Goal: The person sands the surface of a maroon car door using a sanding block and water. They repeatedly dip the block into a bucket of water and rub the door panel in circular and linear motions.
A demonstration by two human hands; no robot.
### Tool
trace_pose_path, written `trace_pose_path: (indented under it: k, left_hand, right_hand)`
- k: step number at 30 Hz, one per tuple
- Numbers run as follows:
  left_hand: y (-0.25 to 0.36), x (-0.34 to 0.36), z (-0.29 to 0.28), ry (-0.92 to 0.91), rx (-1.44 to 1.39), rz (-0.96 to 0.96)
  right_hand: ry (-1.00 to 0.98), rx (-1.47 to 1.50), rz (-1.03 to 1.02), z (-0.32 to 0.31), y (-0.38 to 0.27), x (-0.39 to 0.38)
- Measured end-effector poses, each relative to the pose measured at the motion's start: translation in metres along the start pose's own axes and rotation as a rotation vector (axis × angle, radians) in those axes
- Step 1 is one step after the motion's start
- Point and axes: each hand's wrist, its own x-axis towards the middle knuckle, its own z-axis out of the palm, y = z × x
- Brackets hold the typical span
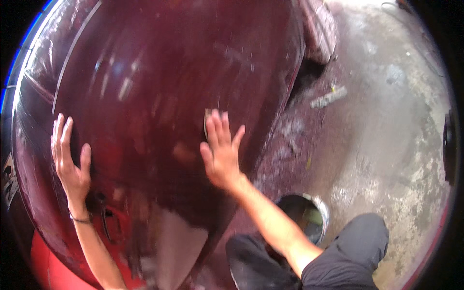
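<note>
A glossy dark red car door panel [159, 87] fills most of the view. My right hand [223, 159] lies on its middle, fingers stretched and slightly apart, pressing a small sanding pad [207, 126] against the paint. Only the pad's tan top edge and dark left side show; the fingers cover the rest. My left hand [71, 169] rests near the panel's left border, fingers extended, thumb apart, holding nothing. A thin dark band circles that wrist. Below it, a dark door handle recess [111, 224] sits in a brighter red area.
Beside my right forearm, a bucket [323, 212] with dark contents stands on the stained concrete floor [377, 159]. A pale, narrow piece of debris [328, 97] lies farther off. Crumpled plastic film [319, 31] hangs at the panel's upper right. My bent knee [362, 237] is at lower right.
</note>
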Motion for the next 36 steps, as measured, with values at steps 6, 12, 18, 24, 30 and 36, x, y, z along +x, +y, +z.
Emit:
trace_pose_path:
  k: [6, 12, 18, 24, 30, 36]
  left_hand:
    - [0.0, -0.003, -0.008, -0.032, 0.049, -0.059]
    - [0.002, -0.004, -0.01, -0.057, 0.054, -0.077]
    - [0.005, -0.005, -0.007, -0.046, 0.054, -0.078]
    - [0.006, -0.003, -0.012, -0.051, 0.05, -0.102]
    - [0.004, -0.006, -0.012, -0.042, 0.048, -0.115]
    - [0.007, -0.002, -0.012, -0.022, 0.023, -0.118]
  right_hand:
    - [0.049, -0.067, 0.19, -0.042, 0.062, 0.136]
    - [0.079, -0.117, 0.085, -0.017, 0.025, 0.062]
    - [0.051, -0.061, 0.171, -0.04, 0.049, 0.097]
    - [0.077, -0.04, 0.217, -0.031, 0.049, 0.095]
    - [-0.006, -0.097, 0.195, -0.011, 0.033, 0.028]
    - [-0.04, -0.064, 0.293, -0.057, 0.063, 0.116]
